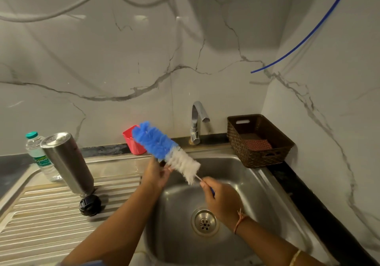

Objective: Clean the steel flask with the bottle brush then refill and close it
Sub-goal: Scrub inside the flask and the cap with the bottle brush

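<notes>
A bottle brush (164, 148) with blue and white bristles is held over the sink basin (257, 187), tip pointing up and left. My right hand (221, 199) grips its blue handle. My left hand (156, 173) pinches the bristles where blue meets white. The steel flask (67, 163) stands upside down, mouth down, on the ribbed drainboard (41, 220) at the left. Its black cap (90, 205) lies beside the flask's mouth. A small plastic water bottle (38, 154) with a teal cap stands behind the flask.
A chrome tap (197, 122) rises behind the basin; no water is seen running. A red plastic cup (133, 142) stands behind the brush. A brown woven basket (260, 140) with a cloth sits at the right. A blue tube (304, 37) hangs along the right wall.
</notes>
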`<state>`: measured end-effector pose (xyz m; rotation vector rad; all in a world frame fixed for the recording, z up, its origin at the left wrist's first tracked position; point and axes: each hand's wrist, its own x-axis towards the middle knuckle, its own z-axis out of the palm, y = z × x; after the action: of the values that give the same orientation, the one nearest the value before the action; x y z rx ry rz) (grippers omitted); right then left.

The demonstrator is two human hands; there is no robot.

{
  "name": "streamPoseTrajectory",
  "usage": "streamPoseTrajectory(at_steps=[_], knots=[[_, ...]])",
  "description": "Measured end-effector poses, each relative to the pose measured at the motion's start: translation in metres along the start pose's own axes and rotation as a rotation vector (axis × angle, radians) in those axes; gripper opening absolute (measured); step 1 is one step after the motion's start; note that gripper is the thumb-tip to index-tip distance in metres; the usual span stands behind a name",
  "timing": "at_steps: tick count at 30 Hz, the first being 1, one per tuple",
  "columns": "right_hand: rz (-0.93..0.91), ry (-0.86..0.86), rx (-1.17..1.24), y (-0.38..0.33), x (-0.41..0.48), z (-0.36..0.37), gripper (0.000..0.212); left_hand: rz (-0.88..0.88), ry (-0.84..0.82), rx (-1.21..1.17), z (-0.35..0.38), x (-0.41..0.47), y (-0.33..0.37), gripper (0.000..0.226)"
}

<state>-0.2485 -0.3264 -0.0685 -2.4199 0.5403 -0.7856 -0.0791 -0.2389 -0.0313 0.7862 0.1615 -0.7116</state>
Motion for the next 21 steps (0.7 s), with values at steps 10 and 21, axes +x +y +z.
streamPoseTrajectory(at_steps=[10, 21], knots=[[0.368, -0.224, 0.292, -0.002, 0.014, -0.014, 0.036, -0.051, 0.015, -0.109, -0.022, 0.006, 0.008, 0.033], [0.381, -0.217, 0.293, 0.000, 0.019, -0.021, 0.035, -0.024, -0.079, -0.067, -0.023, 0.001, 0.010, 0.025]])
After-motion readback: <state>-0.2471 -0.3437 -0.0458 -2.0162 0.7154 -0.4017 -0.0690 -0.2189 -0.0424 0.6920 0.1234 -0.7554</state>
